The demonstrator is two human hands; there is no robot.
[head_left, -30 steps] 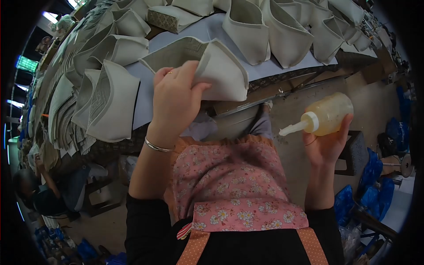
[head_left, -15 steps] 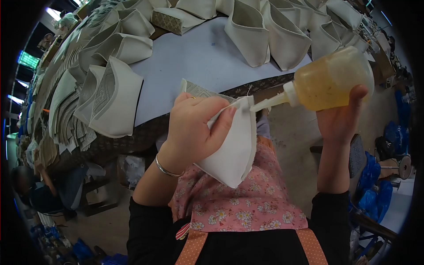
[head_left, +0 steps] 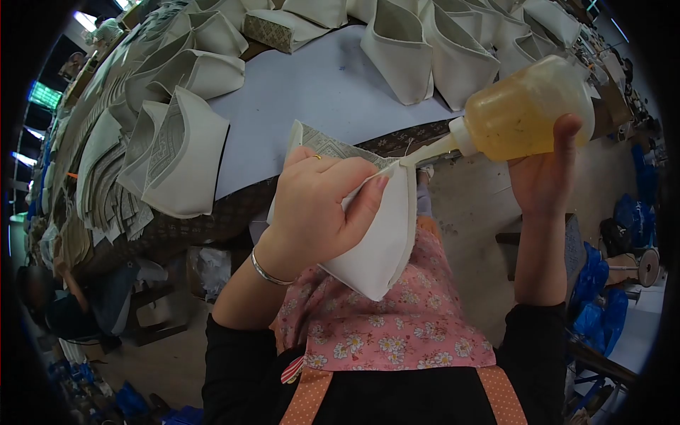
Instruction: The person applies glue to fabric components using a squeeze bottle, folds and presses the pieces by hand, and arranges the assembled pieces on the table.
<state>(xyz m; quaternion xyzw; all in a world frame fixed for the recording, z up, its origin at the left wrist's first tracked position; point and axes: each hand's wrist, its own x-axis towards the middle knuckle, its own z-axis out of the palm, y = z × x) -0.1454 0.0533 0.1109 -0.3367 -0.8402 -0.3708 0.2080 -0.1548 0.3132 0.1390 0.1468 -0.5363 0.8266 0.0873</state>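
My left hand [head_left: 319,205] pinches the upper edge of a white pouch-shaped piece [head_left: 379,241] with a grey patterned lining. The piece hangs tilted in front of my apron, and a loose thread sticks up at its top corner. My right hand [head_left: 544,173] holds a translucent squeeze bottle [head_left: 524,110] of amber liquid, lying nearly on its side; my thumb shows, the other fingers are behind it. The bottle's narrow nozzle [head_left: 428,151] points left, its tip at the seam by the top corner. Whether liquid is coming out cannot be seen.
More white pouch-shaped pieces [head_left: 188,152] stand along the left and far side of the table [head_left: 304,85]. Stacked flat pieces [head_left: 103,184] lie at the left. A stool [head_left: 570,248] and blue plastic bags [head_left: 595,304] are at the right. Another person [head_left: 71,304] sits at lower left.
The bottle has moved left and slightly up, bringing its nozzle from beside the piece onto the seam at its top corner. My left hand and the piece have shifted slightly.
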